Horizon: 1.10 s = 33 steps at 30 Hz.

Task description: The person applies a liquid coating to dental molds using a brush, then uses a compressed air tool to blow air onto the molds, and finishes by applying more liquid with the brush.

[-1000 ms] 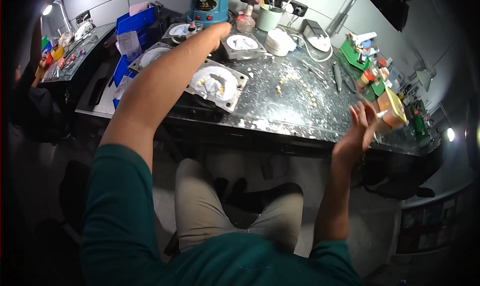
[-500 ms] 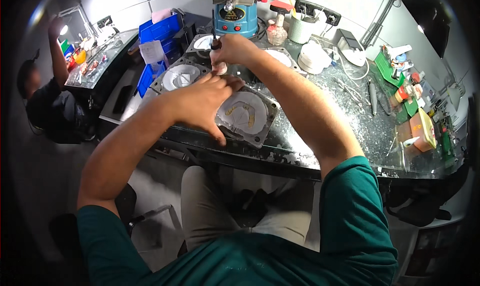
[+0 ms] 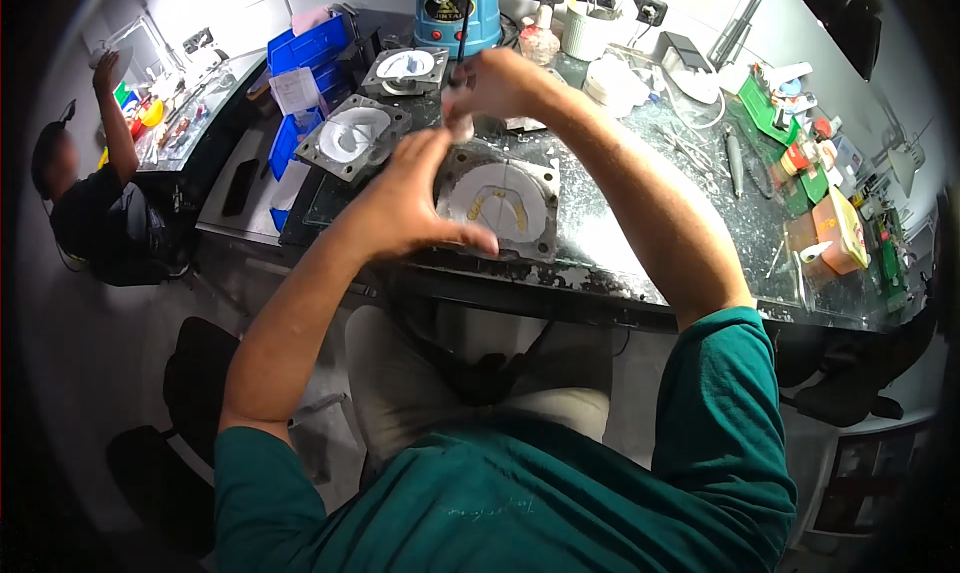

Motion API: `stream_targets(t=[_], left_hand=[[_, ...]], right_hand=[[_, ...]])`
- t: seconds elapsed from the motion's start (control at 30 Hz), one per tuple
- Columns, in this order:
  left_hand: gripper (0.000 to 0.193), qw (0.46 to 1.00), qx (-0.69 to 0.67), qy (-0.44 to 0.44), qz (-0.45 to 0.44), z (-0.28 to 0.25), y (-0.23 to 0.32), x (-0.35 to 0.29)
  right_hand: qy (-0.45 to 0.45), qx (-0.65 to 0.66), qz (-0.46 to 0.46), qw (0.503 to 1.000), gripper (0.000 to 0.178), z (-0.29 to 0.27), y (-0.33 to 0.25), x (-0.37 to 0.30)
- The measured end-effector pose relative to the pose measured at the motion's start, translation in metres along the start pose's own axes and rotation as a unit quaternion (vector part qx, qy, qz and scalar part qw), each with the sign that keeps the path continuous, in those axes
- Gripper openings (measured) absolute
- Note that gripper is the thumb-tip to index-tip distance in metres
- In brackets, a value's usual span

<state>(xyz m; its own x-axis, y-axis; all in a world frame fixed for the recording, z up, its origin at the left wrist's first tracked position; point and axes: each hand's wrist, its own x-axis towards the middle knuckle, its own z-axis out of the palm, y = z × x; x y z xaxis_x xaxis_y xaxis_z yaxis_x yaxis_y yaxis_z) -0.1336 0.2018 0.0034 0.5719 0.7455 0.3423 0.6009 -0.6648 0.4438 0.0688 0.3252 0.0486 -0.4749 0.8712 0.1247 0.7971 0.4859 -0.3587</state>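
Observation:
In front of me lies a square metal flask half [image 3: 548, 178] filled with white plaster. A horseshoe-shaped row of yellowish teeth [image 3: 519, 216] is set in it. My left hand [image 3: 408, 195] hovers at the flask's left side, thumb and fingers apart, holding nothing. Beyond the flask's far edge, my right hand [image 3: 500, 85] is closed round a thin dark stick [image 3: 462, 35] that points upward. Below its fingers shows a small whitish-pink bottle [image 3: 460, 127]; whether the hand also grips it I cannot tell. The stick's lower end is hidden.
More plaster-filled flask halves [image 3: 352, 135] stand left and behind, one partly hidden by my right hand. At the back are a blue machine [image 3: 458, 23] and a white pot [image 3: 588, 33]. Blue bins [image 3: 310, 58] stand left; tools and a handpiece [image 3: 735, 163] lie right. A person [image 3: 95, 193] sits far left.
My left hand has drawn back toward me and left, its fingers lifting from beside the bottle. My right hand has shifted slightly right with the stick. The view has tilted.

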Motion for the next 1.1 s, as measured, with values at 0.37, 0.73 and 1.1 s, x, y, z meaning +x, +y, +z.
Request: stream_targets(t=[0.37, 0.73, 1.1], left_hand=[[0.042, 0.943, -0.222, 0.231, -0.086, 0.008, 0.03, 0.004], [0.042, 0.915, -0.27, 0.288, -0.085, 0.038, -0.006, -0.007], [0.039, 0.807, -0.436, 0.353, -0.185, 0.065, -0.011, -0.015]], right_hand=[[0.148, 0.088, -0.132, 0.976, 0.05, -0.046, -0.078, -0.097], [0.301, 0.379, -0.054, 0.873, 0.031, -0.041, -0.052, -0.152], [0.214, 0.246, 0.039, 0.945, 0.024, 0.005, -0.036, -0.139]])
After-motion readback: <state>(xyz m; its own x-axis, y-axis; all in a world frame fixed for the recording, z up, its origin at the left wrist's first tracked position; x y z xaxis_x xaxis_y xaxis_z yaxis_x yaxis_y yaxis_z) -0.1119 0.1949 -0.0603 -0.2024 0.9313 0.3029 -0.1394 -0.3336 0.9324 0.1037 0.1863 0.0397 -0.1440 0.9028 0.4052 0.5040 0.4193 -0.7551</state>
